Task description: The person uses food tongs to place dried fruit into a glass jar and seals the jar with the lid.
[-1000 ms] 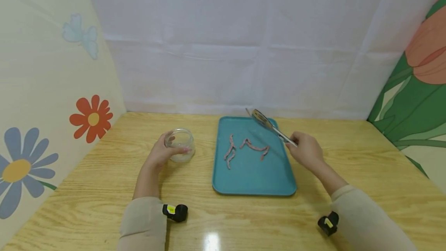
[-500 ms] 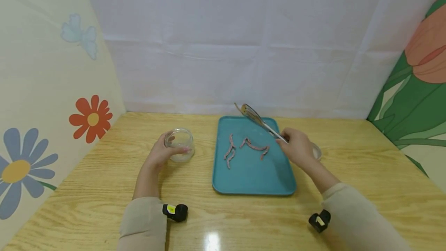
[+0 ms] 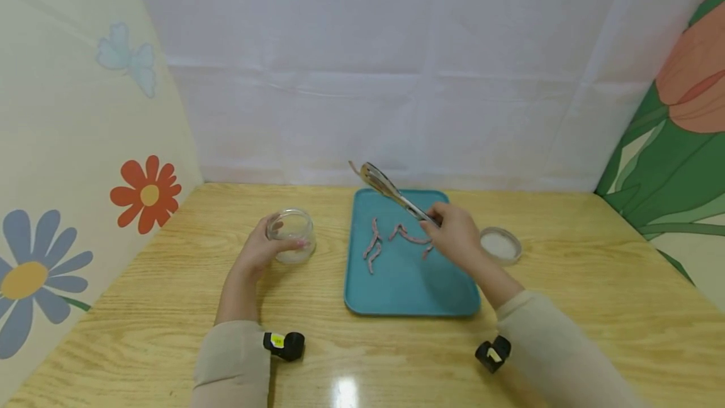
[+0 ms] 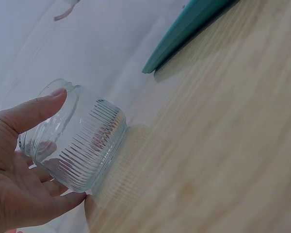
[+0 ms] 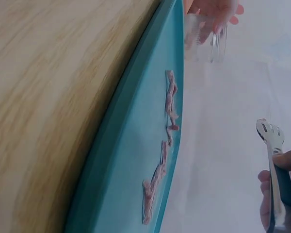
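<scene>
My left hand (image 3: 265, 244) grips an upright glass jar (image 4: 82, 141) with ribbed sides, thumb and fingers round it. The jar stands on the table with its mouth uncovered. In my right hand (image 3: 457, 235) are metal tongs (image 3: 391, 191), held over the far part of a blue-green tray (image 3: 408, 291). From the tongs' tips sticks a thin strip (image 3: 354, 167), also visible in the left wrist view as a pinkish strip (image 4: 67, 10). Several thin pinkish strips, like raw meat, lie on the tray, such as a left strip (image 3: 372, 247) and a bent strip (image 3: 412, 239), partly behind my right hand.
A round shallow lid (image 3: 501, 245) lies on the wooden table (image 3: 317, 357) right of the tray. White cloth (image 3: 311, 112) hangs at the back. Flower-printed panels (image 3: 68, 143) stand at both sides. A gap of table separates jar and tray.
My right hand has moved left with the tongs, whose tips are now nearer the jar, above the tray's far left corner. The round lid has come into sight. My left hand and the jar have stayed put.
</scene>
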`<state>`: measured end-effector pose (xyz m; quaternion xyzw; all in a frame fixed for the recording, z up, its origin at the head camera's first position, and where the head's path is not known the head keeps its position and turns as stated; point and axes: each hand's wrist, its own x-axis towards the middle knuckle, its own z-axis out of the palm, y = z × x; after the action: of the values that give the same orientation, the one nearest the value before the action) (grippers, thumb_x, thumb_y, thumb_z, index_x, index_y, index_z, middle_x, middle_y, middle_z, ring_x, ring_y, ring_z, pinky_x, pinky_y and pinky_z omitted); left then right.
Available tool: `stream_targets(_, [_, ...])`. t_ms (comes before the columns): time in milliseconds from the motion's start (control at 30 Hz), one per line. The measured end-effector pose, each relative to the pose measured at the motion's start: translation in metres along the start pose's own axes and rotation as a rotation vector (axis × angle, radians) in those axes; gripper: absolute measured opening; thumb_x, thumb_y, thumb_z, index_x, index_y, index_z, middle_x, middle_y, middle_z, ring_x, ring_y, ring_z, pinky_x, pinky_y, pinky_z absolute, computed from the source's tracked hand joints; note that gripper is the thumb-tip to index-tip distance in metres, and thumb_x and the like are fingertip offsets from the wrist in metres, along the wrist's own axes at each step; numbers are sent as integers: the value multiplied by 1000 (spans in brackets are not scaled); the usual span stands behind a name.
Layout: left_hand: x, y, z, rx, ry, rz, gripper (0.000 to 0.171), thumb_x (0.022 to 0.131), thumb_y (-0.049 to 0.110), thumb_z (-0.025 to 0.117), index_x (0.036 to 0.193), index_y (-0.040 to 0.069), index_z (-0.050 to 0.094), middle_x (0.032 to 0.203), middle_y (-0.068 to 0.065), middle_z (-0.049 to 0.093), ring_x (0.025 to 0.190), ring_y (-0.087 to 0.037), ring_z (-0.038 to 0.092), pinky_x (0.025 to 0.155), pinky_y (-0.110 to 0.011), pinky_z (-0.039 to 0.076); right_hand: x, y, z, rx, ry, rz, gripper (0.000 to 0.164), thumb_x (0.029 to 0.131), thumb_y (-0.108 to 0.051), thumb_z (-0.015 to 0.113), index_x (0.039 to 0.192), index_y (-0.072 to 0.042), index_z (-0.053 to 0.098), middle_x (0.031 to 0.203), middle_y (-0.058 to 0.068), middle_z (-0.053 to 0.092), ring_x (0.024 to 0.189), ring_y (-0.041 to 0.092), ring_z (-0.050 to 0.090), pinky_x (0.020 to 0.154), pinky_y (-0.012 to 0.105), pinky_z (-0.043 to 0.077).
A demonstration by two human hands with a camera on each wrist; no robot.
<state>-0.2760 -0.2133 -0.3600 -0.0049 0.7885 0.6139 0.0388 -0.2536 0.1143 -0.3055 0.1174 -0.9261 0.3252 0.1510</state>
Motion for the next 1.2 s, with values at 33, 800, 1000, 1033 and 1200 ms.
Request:
stream_targets(33, [0,0,0,0,0,-1,100,66,19,75,139,11,8,140,-15,13,124,-36,12,96,-51,14,0,-3,1,17,-7,1,10,80,-13,62,82,-3,59,70,4,56,51,14,50,43,27,38])
stream_targets(800, [3,-1,-1,29,8,-12,102,64,24,76,139,10,9,139,-15,16,124,-36,13,97,-49,14,-3,-45,34,-53,-40,-71,10,78,-19,64,73,-13,58,58,-5,50,46,12,39,38,25,28])
stream_targets(1000, [3,1,-1,29,5,-16,101,65,25,76,139,11,8,140,-15,15,124,-36,13,96,-51,14,-4,-54,44,-16,-72,-108,10,79,-16,64,74,-11,57,61,-4,51,49,11,42,43,24,31])
stream_targets(1033, [3,1,-1,28,5,-17,101,65,25,76,139,11,8,140,-15,15,124,-36,13,96,-51,14,-5,-56,45,-19,-79,-113,10,79,-16,64,74,-11,57,61,-4,51,49,11,42,43,24,32])
stream_targets(1200, [2,1,-1,24,0,-18,102,66,24,76,139,12,7,140,-15,14,124,-37,13,96,-52,13,-6,-59,54,-21,-105,-125,11,79,-18,63,73,-12,56,60,-7,52,48,9,43,40,23,32])
